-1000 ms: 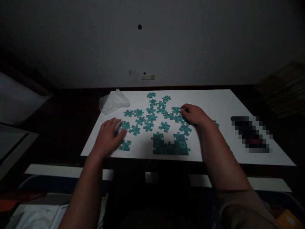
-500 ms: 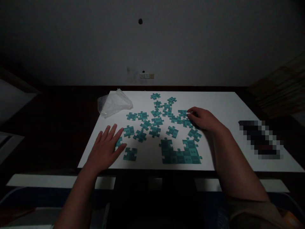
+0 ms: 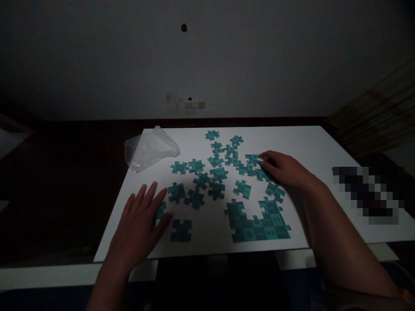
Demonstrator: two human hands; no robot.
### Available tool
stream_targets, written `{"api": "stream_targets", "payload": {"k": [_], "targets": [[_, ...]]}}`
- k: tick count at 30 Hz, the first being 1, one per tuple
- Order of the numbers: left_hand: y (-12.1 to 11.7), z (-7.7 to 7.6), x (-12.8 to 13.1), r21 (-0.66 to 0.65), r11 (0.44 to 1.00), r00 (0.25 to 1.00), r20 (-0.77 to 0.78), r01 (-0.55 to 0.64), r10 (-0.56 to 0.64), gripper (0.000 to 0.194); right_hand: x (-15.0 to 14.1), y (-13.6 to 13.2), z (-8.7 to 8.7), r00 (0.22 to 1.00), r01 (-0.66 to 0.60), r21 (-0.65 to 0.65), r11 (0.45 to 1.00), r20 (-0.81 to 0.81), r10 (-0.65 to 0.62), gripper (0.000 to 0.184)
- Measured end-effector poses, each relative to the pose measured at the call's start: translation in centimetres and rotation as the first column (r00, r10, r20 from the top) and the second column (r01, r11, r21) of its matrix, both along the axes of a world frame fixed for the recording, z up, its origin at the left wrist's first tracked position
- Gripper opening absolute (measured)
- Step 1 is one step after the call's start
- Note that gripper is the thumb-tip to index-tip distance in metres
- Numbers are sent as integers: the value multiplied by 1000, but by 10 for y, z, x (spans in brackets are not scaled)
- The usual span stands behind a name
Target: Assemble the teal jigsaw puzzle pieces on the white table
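Teal jigsaw puzzle pieces (image 3: 216,190) lie scattered over the middle of a white table (image 3: 308,151). Near the front edge, several pieces are joined into a U-shaped block (image 3: 256,233) with a gap in its far side. My left hand (image 3: 139,224) rests open on the table at the left, fingers spread, partly covering one puzzle piece (image 3: 161,211). Another piece (image 3: 180,231) lies just right of its thumb. My right hand (image 3: 282,168) has its thumb and index finger closed at the right edge of a puzzle piece (image 3: 252,159) at the back right of the scatter.
A crumpled clear plastic bag (image 3: 152,149) lies at the table's back left corner. On the right side is a dark, pixelated object (image 3: 366,194). Behind the table stands a grey wall with sockets (image 3: 194,104).
The camera view has shifted, so the table looks lower and larger. Both hands keep about the same places relative to the pieces, and no piece has clearly moved.
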State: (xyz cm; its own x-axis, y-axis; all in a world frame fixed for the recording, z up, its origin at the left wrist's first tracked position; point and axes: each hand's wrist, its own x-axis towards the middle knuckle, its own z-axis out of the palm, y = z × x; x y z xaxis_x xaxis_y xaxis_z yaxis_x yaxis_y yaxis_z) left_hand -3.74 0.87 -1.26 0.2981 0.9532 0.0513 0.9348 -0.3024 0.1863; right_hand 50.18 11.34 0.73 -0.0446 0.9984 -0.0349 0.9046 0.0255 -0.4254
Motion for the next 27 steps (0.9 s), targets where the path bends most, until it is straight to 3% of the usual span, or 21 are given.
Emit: {"api": "stream_targets", "payload": {"k": [10,19,27], "targets": [[0,-5,-7,94,994,998,-13,56,-55,61,3,-1,0,999,-9,18,1000,-34,9,47],[1,4,4,21,1000,1000,-6,-13,13,67,-1,2,2,999,2,-30,1000,-34,-3,44],[17,13,19,-68,997,995,-100,-35,28,79,-1,7,0,1000,-25,-21,999,3,25,38]]}}
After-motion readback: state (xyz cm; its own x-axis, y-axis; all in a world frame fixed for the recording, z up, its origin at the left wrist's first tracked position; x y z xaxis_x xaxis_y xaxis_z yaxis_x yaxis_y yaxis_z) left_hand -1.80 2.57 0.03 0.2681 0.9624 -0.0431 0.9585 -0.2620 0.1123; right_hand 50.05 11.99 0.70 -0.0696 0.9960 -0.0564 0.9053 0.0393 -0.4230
